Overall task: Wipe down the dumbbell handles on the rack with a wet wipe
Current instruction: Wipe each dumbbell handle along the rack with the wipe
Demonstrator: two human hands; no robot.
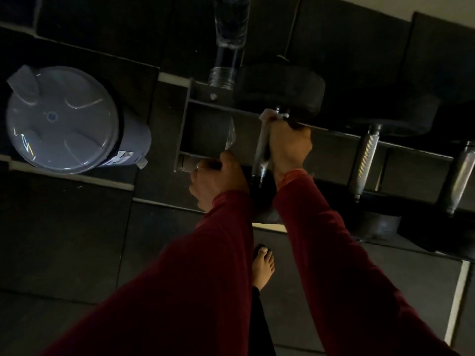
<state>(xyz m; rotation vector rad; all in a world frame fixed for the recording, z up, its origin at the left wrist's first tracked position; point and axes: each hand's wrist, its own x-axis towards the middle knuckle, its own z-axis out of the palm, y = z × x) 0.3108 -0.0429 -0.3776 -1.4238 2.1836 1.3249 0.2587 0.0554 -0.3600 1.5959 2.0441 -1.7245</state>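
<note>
1. Grey lidded bin: at 9 o'clock, standing on the dark floor mats.
2. Clear plastic bottle: at 12 o'clock, lying on its side.
3. Bare foot: at 6 o'clock, on the mats.

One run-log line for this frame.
right hand: wipe on dumbbell handle | left hand: grips rack end | other handles: untouched

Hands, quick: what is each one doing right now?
Left hand: grips the end of the rack.
Right hand: holds a wet wipe against a dumbbell handle, fingers curled round it.
</note>
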